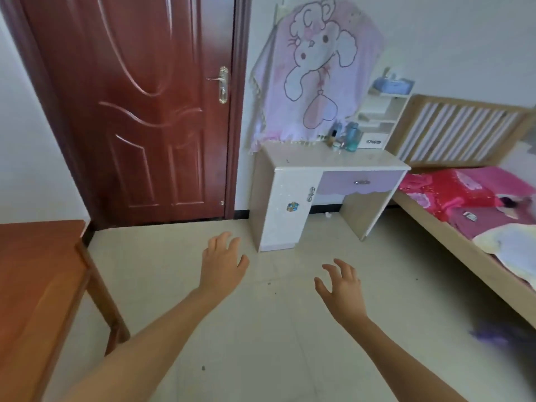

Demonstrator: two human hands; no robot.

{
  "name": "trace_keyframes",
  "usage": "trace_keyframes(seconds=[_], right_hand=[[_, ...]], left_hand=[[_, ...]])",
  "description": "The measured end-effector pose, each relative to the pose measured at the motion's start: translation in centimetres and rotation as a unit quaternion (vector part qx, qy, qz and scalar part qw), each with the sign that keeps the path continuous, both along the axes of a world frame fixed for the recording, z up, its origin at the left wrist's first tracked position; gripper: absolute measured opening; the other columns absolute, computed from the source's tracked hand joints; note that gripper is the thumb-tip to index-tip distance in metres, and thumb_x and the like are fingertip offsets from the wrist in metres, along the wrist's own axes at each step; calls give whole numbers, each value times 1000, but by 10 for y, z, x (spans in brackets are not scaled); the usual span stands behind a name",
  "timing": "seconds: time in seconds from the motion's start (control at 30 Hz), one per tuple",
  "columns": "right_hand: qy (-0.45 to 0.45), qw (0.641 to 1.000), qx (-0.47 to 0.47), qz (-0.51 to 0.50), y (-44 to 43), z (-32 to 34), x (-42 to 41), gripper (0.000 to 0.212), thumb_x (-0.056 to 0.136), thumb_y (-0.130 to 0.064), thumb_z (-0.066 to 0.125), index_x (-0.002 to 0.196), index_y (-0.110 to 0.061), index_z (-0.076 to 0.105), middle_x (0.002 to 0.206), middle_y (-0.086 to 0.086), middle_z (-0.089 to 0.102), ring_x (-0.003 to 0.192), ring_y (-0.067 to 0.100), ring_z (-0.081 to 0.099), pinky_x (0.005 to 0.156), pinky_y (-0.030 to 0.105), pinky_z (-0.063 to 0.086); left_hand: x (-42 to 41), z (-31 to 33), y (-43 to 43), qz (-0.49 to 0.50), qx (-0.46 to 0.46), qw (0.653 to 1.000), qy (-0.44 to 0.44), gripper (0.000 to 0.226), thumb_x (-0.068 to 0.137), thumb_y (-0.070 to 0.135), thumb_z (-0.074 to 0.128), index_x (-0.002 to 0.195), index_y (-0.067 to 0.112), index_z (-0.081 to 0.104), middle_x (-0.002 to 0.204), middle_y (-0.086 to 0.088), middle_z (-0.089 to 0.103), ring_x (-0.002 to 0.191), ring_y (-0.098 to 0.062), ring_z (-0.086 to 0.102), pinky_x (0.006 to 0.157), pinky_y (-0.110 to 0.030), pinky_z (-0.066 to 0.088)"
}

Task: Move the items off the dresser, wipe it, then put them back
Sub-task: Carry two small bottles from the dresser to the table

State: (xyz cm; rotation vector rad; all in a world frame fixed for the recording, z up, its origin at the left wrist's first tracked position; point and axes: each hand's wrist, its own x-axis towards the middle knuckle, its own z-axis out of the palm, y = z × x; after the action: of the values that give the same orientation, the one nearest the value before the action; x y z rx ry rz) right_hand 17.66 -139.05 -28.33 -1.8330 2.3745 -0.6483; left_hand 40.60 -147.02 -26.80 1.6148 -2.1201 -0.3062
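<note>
above the floor (275, 329) — both hands bare

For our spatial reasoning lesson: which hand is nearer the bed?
Right. The right hand hovers left of the bed; the left hand is farther left.

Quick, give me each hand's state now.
Left hand: open, fingers spread, holding nothing.
Right hand: open, fingers spread, holding nothing.

Both hands, left hand (222, 261) and right hand (342, 288), reach forward empty with fingers spread above the floor (275, 343). Bottles (346, 137) cluster at the dresser (327, 161) top's back right, beside the bed (464, 204).
</note>
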Motion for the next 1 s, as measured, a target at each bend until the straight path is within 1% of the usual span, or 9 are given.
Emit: trace_keyframes(seconds=[0.1,0.17,0.3,0.47,0.63,0.7,0.77,0.87,1.0], right_hand=[[16,999,-12,-32,25,7,-67,43,91,-34,50,128,-13,49,143,11,34,135,26,26,107,38,25],[24,999,-7,-48,40,11,-100,45,93,-38,46,132,-16,44,146,8,30,136,24,22,108,35,24],[32,997,-10,-69,58,18,-144,46,93,-39,46,133,-17,43,146,9,29,136,24,22,109,34,22],[55,995,-54,-69,49,36,-177,45,90,-34,53,129,-12,48,142,15,35,132,31,29,104,40,28],[73,991,-101,-51,13,64,-205,43,85,-28,62,121,-7,55,132,21,45,125,38,38,97,46,35],[103,986,-125,-35,-9,76,-220,40,76,-26,69,108,-4,62,116,23,56,109,44,52,83,50,45],[113,984,-131,-30,-31,90,-236,38,69,-22,74,100,-4,63,105,23,60,95,45,58,74,49,48],[141,981,-127,-26,-69,112,-260,40,70,-24,72,104,-6,62,109,22,60,99,43,57,76,52,48],[175,977,-122,-13,-122,141,-291,49,76,-38,56,117,-11,57,121,24,55,112,44,51,85,56,44]], left_hand=[[-71,6,12,-68,-18,997,-18,48,76,33,35,98,3,65,106,-21,62,95,-42,58,72,-45,50],[-107,9,18,-94,-25,995,-35,43,73,32,38,93,5,66,98,-19,64,84,-41,61,63,-43,52],[-159,15,23,-129,-38,991,-4,43,77,30,46,106,4,64,115,-20,59,102,-43,54,79,-48,47],[-199,39,7,-121,-66,990,41,39,89,18,54,125,5,53,135,-15,44,126,-34,34,99,-40,30],[-227,63,-32,-130,-102,985,50,40,91,22,52,128,9,50,140,-12,39,130,-32,29,101,-41,29],[-240,76,-55,-142,-120,982,33,41,91,24,50,130,10,48,141,-11,37,130,-32,29,102,-41,27],[-255,90,-79,-150,-142,978,38,41,91,27,50,128,9,50,140,-13,39,129,-33,30,102,-44,28],[-279,110,-121,-158,-149,975,48,47,88,33,44,127,8,51,138,-15,41,128,-34,31,102,-44,29],[-311,128,-179,-157,-177,970,61,50,81,32,43,120,5,57,131,-19,49,121,-40,40,96,-49,36]])
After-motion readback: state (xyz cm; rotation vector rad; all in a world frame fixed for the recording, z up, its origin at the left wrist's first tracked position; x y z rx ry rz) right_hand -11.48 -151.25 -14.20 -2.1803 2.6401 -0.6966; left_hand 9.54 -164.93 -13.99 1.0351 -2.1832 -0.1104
